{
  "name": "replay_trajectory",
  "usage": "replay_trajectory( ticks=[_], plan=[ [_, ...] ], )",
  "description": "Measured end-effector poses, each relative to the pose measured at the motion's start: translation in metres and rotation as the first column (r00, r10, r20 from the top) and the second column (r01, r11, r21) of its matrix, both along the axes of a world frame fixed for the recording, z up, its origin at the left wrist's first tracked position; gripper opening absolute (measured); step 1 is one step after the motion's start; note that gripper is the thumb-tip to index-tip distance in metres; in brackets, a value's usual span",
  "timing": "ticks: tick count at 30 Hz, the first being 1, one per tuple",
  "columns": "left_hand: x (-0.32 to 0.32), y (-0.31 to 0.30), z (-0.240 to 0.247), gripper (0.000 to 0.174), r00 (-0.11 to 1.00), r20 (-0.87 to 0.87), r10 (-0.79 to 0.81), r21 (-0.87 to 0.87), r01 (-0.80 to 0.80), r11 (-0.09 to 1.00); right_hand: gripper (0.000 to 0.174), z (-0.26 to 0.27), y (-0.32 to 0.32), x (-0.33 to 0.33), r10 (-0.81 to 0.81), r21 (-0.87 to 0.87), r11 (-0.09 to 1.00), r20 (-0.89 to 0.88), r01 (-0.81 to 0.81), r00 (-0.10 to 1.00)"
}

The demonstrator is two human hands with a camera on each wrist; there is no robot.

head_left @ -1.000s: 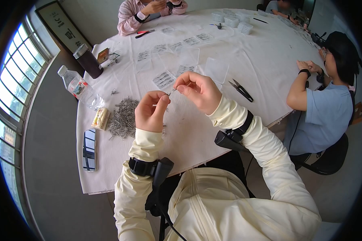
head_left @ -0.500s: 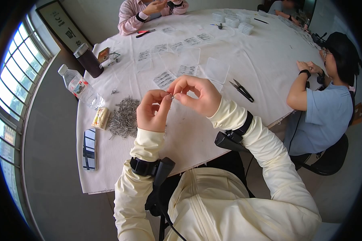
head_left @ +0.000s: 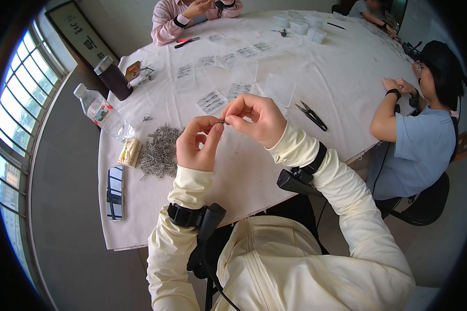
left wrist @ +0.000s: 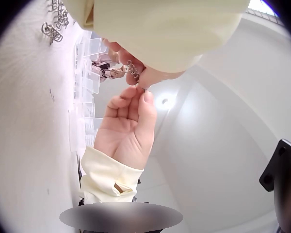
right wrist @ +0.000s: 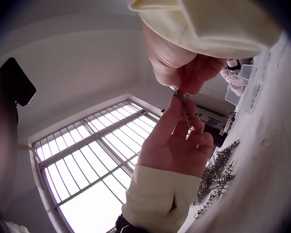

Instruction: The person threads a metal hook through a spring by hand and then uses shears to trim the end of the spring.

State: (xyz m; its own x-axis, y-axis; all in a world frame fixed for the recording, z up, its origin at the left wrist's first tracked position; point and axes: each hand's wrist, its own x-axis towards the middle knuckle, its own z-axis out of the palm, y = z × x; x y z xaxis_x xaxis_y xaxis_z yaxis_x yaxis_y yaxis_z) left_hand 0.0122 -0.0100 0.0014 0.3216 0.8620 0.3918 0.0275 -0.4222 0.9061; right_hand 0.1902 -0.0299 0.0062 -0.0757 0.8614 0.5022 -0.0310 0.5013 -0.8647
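Observation:
In front of the chest, my two hands meet at the fingertips above the white tablecloth. Between thumb and fingers, my left hand [head_left: 197, 143] pinches a small coiled wire piece [left wrist: 132, 69], its spring-like turns showing beside the fingers in the left wrist view. My right hand [head_left: 258, 121] pinches the same piece's end, thumb against forefinger; the fingertips hide the point where they meet. Left of the left hand lies a tangled pile of grey coiled wires [head_left: 160, 155]. Just beyond the hands sits a clear box with rows of dark slender pieces [head_left: 211, 102].
Black thread snips [head_left: 312, 116] lie to the right. A phone [head_left: 115, 193], tissue pack [head_left: 129, 153], plastic bottle [head_left: 102, 111] and dark flask [head_left: 114, 79] line the left edge. More clear boxes [head_left: 280, 89] stand further back. Other people sit around the table.
The hands were slightly apart with the wire piece showing between them; the right hand has come down and in, so the fingertips now meet over it.

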Motion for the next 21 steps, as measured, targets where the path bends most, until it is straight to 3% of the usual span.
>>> replay_trajectory(
  ticks=[12, 14, 21],
  plan=[
    [0.0002, -0.0024, 0.0036, 0.009, 1.0, 0.019, 0.006, -0.025, -0.005, 1.0, 0.009, 0.0009, -0.0022, -0.0024, -0.102, 0.071, 0.993, 0.063, 0.098, 0.993],
    [0.0004, -0.0017, 0.002, 0.008, 0.999, 0.048, -0.005, -0.022, 0.006, 1.0, 0.007, 0.0067, -0.007, -0.0018, -0.107, 0.022, 0.994, 0.183, 0.105, 0.977],
    [0.0018, -0.0022, 0.0015, 0.009, 0.996, 0.089, -0.008, -0.036, 0.012, 0.999, 0.007, 0.0071, -0.0077, -0.0041, -0.168, 0.086, 0.984, 0.215, 0.153, 0.962]
  ],
)
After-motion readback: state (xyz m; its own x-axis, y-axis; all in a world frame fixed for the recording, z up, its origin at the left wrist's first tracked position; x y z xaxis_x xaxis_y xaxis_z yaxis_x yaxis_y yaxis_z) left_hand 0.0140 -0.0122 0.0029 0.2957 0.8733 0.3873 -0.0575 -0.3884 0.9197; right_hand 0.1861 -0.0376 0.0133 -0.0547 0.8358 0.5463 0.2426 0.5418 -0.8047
